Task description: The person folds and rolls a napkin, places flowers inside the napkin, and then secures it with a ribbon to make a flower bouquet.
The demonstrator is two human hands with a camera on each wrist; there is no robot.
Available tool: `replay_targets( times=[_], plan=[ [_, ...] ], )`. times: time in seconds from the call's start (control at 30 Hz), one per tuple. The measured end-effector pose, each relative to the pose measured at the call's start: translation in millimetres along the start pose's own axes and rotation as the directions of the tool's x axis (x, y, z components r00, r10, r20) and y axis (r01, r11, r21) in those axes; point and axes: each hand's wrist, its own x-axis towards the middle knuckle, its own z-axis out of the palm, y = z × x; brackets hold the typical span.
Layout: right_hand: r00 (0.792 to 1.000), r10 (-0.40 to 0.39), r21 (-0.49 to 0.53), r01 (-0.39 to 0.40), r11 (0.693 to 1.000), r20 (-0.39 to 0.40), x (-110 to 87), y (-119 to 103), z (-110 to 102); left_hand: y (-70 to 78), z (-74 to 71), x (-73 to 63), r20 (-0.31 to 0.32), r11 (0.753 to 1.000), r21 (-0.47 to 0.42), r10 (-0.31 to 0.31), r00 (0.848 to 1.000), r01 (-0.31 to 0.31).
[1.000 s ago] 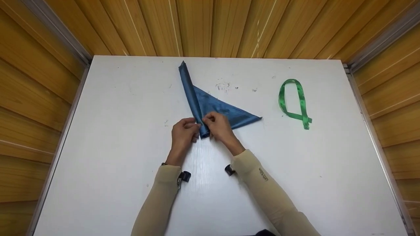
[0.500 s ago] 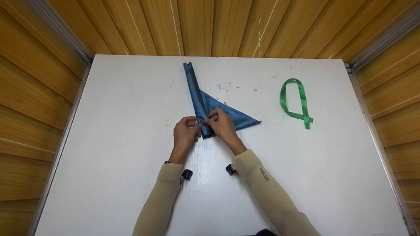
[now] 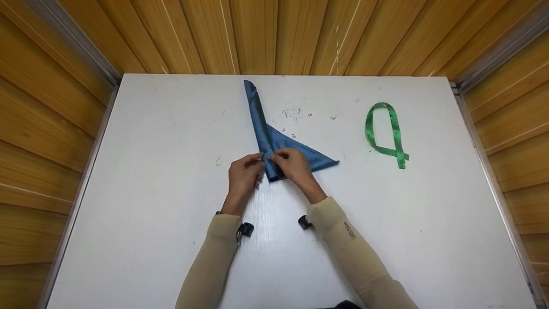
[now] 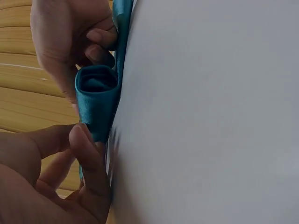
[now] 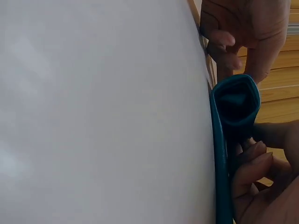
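A shiny blue cloth [image 3: 258,116] lies partly rolled into a slanting tube, with a flat triangular flap [image 3: 315,156] reaching out to the right. My left hand [image 3: 244,175] pinches the tube's left side near its front end, thumb and index finger against the fabric. On the other side, my right hand [image 3: 294,165] pinches the cloth and covers part of the flap. Both wrist views look into the hollow end of the roll [image 4: 97,100], with the right hand [image 4: 74,32] beyond it in the left wrist view.
A green ribbon [image 3: 396,133] lies in a loop on the right of the white table [image 3: 150,180]. Wood-patterned panels [image 3: 257,34] stand behind the table and along both sides.
The roll has shifted to the right and its far end has turned over. Less of the flat flap shows. Both hands have moved slightly right with the cloth.
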Motion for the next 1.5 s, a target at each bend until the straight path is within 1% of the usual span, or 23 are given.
replay_targets(
  times=[0.1,0.13,0.27,0.4,0.5,0.57,0.7,0.77,0.83,0.9,1.0,1.07,1.13,1.2,1.3,1.37,1.43,1.5],
  plan=[
    [1.0,0.009,-0.016,-0.009,1.0,-0.029,-0.5,0.1,-1.9,0.5,1.3,1.4,-0.008,0.997,0.077,0.0,1.0,0.001],
    [0.999,0.012,-0.015,-0.012,1.0,-0.032,-0.8,0.2,-2.2,0.7,1.8,1.9,-0.007,0.997,0.083,-0.005,1.0,0.005],
    [0.999,0.043,0.034,-0.042,0.999,-0.016,-2.1,-0.6,-2.3,0.0,4.3,2.7,0.013,0.999,0.04,-0.011,1.0,0.011],
    [0.997,0.074,0.149,-0.077,0.986,0.027,-2.3,0.1,-1.4,-0.3,6.2,1.9,0.022,1.0,-0.014,0.02,1.0,-0.02],
    [0.997,0.07,0.193,-0.075,0.978,0.03,-2.1,2.7,-2.2,0.6,6.8,0.8,0.024,0.999,0.004,0.034,0.999,-0.034],
    [0.999,0.05,0.163,-0.051,0.985,0.007,-2.0,3.1,-3.7,1.5,7.4,0.3,0.015,0.998,0.05,0.034,0.999,-0.034],
    [0.999,0.006,0.057,-0.003,0.998,-0.051,-2.3,2.7,-6.3,4.0,8.5,0.3,-0.038,0.986,0.167,0.022,0.999,-0.015],
    [0.998,0.003,0.03,-0.001,1.0,-0.062,-2.5,2.7,-6.6,5.3,9.3,0.3,-0.048,0.983,0.185,0.004,0.999,0.005],
    [0.999,0.009,0.043,-0.007,0.999,-0.051,-2.8,3.0,-6.3,5.7,9.8,0.4,-0.044,0.986,0.166,-0.012,0.999,0.019],
    [0.999,0.021,0.087,-0.018,0.996,-0.031,-3.3,2.9,-5.8,5.9,10.4,0.0,-0.032,0.992,0.121,-0.017,0.999,0.021],
    [0.999,0.041,0.173,-0.04,0.984,-0.001,-3.8,2.5,-5.8,4.7,11.7,0.2,-0.018,0.998,0.055,0.005,1.0,-0.004],
    [0.999,0.052,0.205,-0.052,0.977,0.004,-3.9,2.9,-6.2,3.5,12.3,-0.1,-0.011,0.999,0.036,0.024,1.0,-0.024],
    [0.999,0.05,0.182,-0.048,0.982,-0.007,-3.9,3.2,-7.3,3.2,12.8,-0.3,-0.007,0.998,0.054,0.04,0.999,-0.039],
    [0.999,0.037,0.111,-0.032,0.993,-0.036,-3.7,3.2,-8.7,3.7,13.0,-0.9,-0.01,0.995,0.094,0.041,0.999,-0.04],
    [0.997,0.016,-0.015,-0.017,1.0,-0.078,-3.4,2.7,-11.0,5.7,13.3,-1.7,-0.033,0.985,0.173,0.024,0.999,-0.018],
    [0.996,0.008,-0.066,-0.014,0.998,-0.086,-3.5,2.0,-12.0,6.5,14.0,-1.6,-0.042,0.98,0.198,0.006,0.999,0.002],
    [0.997,0.009,-0.068,-0.014,0.998,-0.075,-3.8,1.8,-12.4,6.4,14.8,-1.2,-0.039,0.982,0.189,-0.005,0.999,0.012],
    [0.998,0.019,-0.031,-0.021,0.999,-0.055,-4.4,1.9,-12.4,6.1,15.5,-1.4,-0.024,0.989,0.15,-0.004,1.0,0.007]
  ],
)
